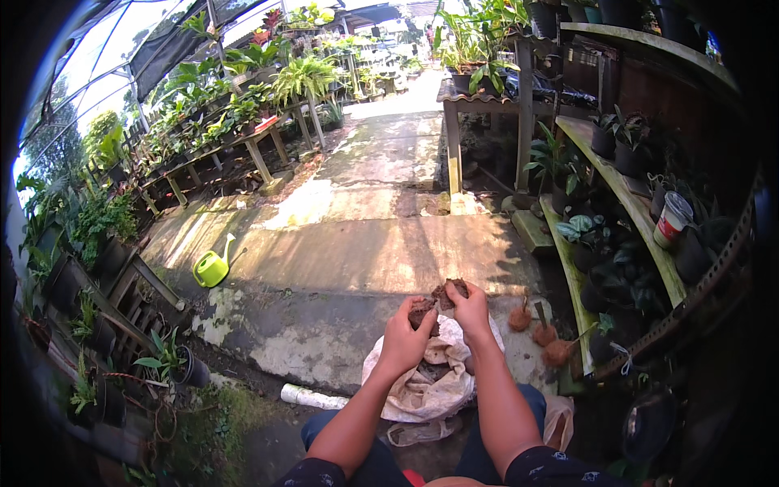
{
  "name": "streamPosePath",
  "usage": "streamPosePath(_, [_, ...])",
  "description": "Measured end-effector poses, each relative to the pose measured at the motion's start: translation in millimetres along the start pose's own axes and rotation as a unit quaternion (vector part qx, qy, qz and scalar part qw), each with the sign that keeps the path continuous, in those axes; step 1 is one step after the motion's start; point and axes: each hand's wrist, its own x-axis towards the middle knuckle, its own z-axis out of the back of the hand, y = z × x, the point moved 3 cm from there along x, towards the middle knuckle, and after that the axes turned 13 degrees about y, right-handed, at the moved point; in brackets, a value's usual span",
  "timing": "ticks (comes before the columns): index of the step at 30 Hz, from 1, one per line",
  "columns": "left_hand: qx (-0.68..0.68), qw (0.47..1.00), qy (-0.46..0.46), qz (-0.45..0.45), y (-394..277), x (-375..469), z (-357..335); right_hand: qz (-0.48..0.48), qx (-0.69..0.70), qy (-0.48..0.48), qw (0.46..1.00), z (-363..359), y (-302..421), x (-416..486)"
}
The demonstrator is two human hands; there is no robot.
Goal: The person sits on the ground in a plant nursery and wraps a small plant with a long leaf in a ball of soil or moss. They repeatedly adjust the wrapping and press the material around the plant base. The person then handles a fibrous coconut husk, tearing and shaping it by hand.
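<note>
My left hand [406,341] grips a dark brown clump of soil-like material [423,313]. Beside it, my right hand [471,310] pinches another brown clump [449,293]. The two clumps are close together, and whether they still join cannot be told. Both hands are raised above an open white woven sack [405,399], whose rim is rolled and stained. Some dark material [433,370] shows inside the sack, partly hidden by its folds and my forearms. The sack stands between my knees on the ground.
Several brown fibrous balls [519,318] lie right of the sack, near plank shelves [621,182] of potted plants. A clear plastic bag [558,420] is by my right leg. At left are a white pipe [311,397], a green watering can [211,268] and a potted plant [190,368].
</note>
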Motion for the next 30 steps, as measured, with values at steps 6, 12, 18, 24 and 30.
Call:
streamPosePath(6, [0.130,0.987,0.051,0.078,-20,-7,7,-0.045,0.048,-0.107,0.992,55,-3,9])
streamPosePath(12, [0.232,0.953,0.069,0.180,42,4,2,-0.064,-0.020,-0.020,0.998,36,2,-11])
streamPosePath(18, [0.186,0.976,0.031,0.106,72,19,-6,-0.086,-0.030,0.037,0.995,16,-6,-12])
streamPosePath(24, [-0.146,0.988,0.046,-0.009,30,25,-8,-0.111,-0.009,0.194,0.975,3,0,-22])
streamPosePath(30, [-0.215,0.976,0.026,0.024,38,18,-5,-0.044,0.063,0.217,0.973,-43,-9,-37])
